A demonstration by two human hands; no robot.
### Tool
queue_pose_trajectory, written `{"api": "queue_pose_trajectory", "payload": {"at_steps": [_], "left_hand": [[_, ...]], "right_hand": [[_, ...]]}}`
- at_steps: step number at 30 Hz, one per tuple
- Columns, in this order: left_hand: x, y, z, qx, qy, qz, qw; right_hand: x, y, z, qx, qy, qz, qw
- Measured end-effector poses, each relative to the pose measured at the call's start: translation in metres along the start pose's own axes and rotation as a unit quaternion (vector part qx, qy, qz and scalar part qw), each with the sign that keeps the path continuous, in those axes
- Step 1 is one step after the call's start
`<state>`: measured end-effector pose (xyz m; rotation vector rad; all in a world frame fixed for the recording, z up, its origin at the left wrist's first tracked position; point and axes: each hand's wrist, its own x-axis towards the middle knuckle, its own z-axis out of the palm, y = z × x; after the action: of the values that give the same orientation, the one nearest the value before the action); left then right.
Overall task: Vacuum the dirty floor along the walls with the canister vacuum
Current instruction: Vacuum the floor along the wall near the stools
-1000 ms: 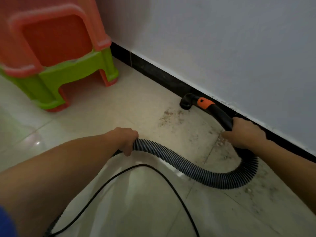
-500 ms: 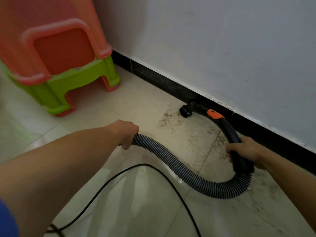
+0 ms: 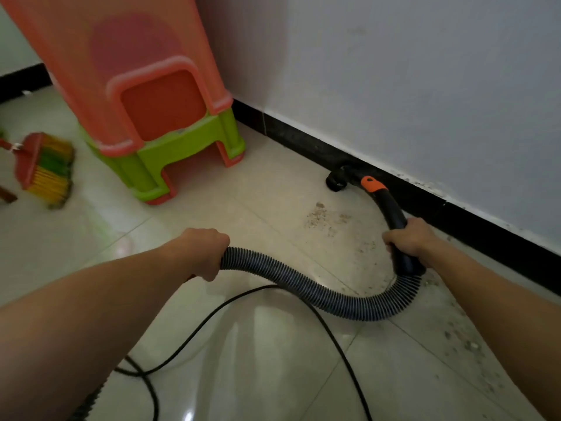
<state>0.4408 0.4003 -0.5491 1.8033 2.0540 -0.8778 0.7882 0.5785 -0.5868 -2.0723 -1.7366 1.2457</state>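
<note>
Left hand [image 3: 202, 253], right hand [image 3: 408, 238] — one hose [image 3: 303, 285].

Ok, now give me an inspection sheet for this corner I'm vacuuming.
Surface: pale tile floor, crumbs and dust scattered along the wall side.
Job's things: vacuum nozzle on the floor at the baseboard; ribbed hose loops across the tiles.
Clutter: stacked plastic stools by the wall; broom head left of them.
Grips: left grip holds the hose; right grip holds the black wand.
Cables: black power cord curves over the floor nearer the person.
Surroundings: white wall, black baseboard.
</note>
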Motion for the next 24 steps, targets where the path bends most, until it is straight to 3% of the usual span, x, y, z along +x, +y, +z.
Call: {"api": "queue_pose_trajectory", "payload": {"at_steps": [5,10,14,24], "left_hand": [[-0.008,-0.006,0.023,-0.014,-0.037,-0.004,0.999],[0.03,0.038,-0.009,-0.011,-0.003,0.044,0.999],[0.052,0.083,-0.009,0.005,-0.026,0.122,0.992],[0.041,0.106,-0.006,0.039,-0.073,0.157,0.984]], "right_hand": [[-0.002,-0.003,-0.003,0.012,-0.118,0.003,0.993],[-0.014,0.028,-0.042,-0.04,-0.041,-0.021,0.998],[-0.044,0.059,-0.067,-0.075,-0.104,0.001,0.992],[-0.088,0.087,-0.052,-0.105,-0.083,0.011,0.991]]}}
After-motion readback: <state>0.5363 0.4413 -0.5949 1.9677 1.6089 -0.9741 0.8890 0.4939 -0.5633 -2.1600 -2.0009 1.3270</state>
